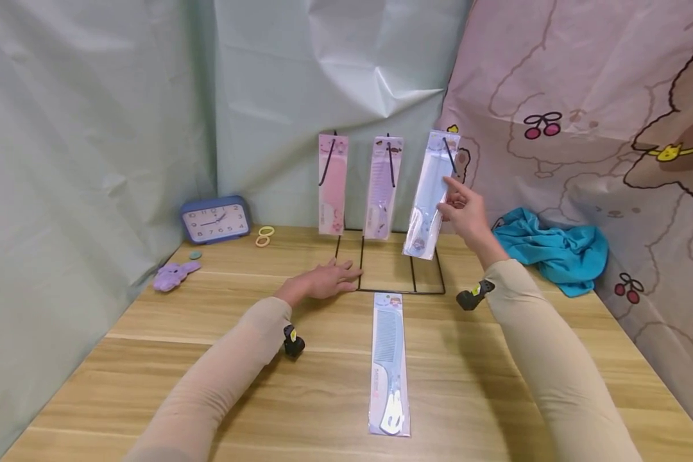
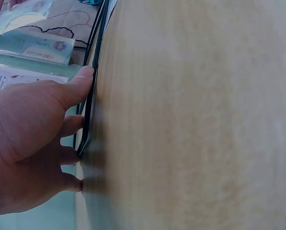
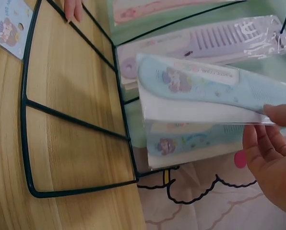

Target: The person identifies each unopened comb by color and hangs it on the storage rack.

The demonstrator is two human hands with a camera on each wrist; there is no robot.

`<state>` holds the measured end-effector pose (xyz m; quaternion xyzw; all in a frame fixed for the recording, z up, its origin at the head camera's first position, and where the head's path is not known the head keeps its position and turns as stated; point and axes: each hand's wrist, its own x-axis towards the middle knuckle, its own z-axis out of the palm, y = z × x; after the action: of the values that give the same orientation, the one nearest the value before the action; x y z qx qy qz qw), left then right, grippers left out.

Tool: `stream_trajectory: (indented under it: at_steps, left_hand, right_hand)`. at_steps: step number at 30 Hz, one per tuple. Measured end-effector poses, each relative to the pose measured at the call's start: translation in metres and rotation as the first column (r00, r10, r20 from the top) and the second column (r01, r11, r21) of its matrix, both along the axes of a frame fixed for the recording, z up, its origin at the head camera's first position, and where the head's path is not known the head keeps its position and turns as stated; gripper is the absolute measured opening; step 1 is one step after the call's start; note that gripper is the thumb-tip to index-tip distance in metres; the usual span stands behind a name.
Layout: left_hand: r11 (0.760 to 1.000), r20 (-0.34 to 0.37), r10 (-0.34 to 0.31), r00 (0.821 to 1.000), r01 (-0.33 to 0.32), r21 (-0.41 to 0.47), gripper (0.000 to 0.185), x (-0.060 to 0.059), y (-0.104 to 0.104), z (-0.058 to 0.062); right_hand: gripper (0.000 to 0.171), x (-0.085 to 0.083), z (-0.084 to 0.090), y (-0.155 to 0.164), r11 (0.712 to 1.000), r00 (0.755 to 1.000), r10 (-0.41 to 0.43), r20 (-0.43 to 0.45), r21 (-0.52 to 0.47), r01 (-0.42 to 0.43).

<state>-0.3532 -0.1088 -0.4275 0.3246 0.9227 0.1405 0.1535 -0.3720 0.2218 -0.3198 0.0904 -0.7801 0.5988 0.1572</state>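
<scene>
My right hand [image 1: 464, 208] pinches the edge of a blue comb in a clear packet [image 1: 431, 199], thumb on one side and fingers on the other. This packet hangs tilted from the right hook of a black wire display rack [image 1: 401, 292]; in the right wrist view a second blue comb packet [image 3: 181, 143] shows behind it. My left hand [image 1: 330, 280] rests on the table at the rack's front left corner, fingers spread, with the thumb against the base wire in the left wrist view. A purple comb packet [image 1: 383, 192] and a pink comb packet [image 1: 333, 186] hang on the other hooks.
Another packaged blue comb [image 1: 388, 366] lies on the table in front of the rack. At left are a blue clock [image 1: 216, 220], two hair ties [image 1: 264, 236] and a purple plush-like item [image 1: 174, 276]. A crumpled teal cloth [image 1: 554, 247] lies at right.
</scene>
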Motion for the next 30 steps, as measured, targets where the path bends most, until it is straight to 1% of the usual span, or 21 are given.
stream_trajectory:
  at_steps: [2,7,13,17,19,21,25,28,30]
  left_hand:
    - [1.0,-0.001,0.0,1.0,0.0,-0.004,0.057,0.0,0.0,0.0]
    - [1.0,-0.01,-0.008,1.0,0.008,-0.002,0.056,0.001,0.001,0.002]
    - [1.0,0.0,-0.007,1.0,0.007,0.006,0.056,0.001,0.001,0.003]
    - [1.0,0.011,-0.004,1.0,0.003,0.017,0.055,0.002,0.001,0.002]
    - [1.0,0.011,-0.004,1.0,0.004,0.02,0.055,0.002,0.001,0.002]
    - [1.0,0.011,-0.003,1.0,0.002,0.02,0.056,0.002,0.001,0.002]
    - [1.0,0.006,-0.006,1.0,0.006,0.02,0.056,0.003,0.001,0.002]
    - [1.0,0.002,-0.008,1.0,0.008,0.017,0.056,0.002,0.0,0.001]
    - [1.0,-0.001,-0.008,1.0,0.008,0.013,0.056,0.002,0.0,0.0]
  right_hand:
    - [0.063,-0.001,-0.001,0.001,1.0,1.0,-0.002,0.0,0.015,0.002]
    - [0.063,-0.003,-0.002,0.004,0.995,1.0,-0.004,0.003,0.102,0.003]
    - [0.066,-0.003,-0.005,0.007,0.98,0.998,0.033,0.06,0.192,-0.044]
    - [0.07,-0.004,-0.008,0.009,0.957,0.994,0.087,0.061,0.271,-0.1]
    - [0.071,-0.004,-0.01,0.009,0.944,0.994,0.103,0.049,0.311,-0.113]
    - [0.071,-0.003,-0.011,0.009,0.929,0.994,0.098,0.038,0.355,-0.105]
    - [0.069,0.001,-0.015,0.009,0.901,0.996,0.074,0.046,0.424,-0.087]
    - [0.068,0.006,-0.02,0.01,0.891,0.995,0.075,0.066,0.443,-0.097]
    - [0.067,0.009,-0.025,0.011,0.892,0.994,0.085,0.069,0.44,-0.107]
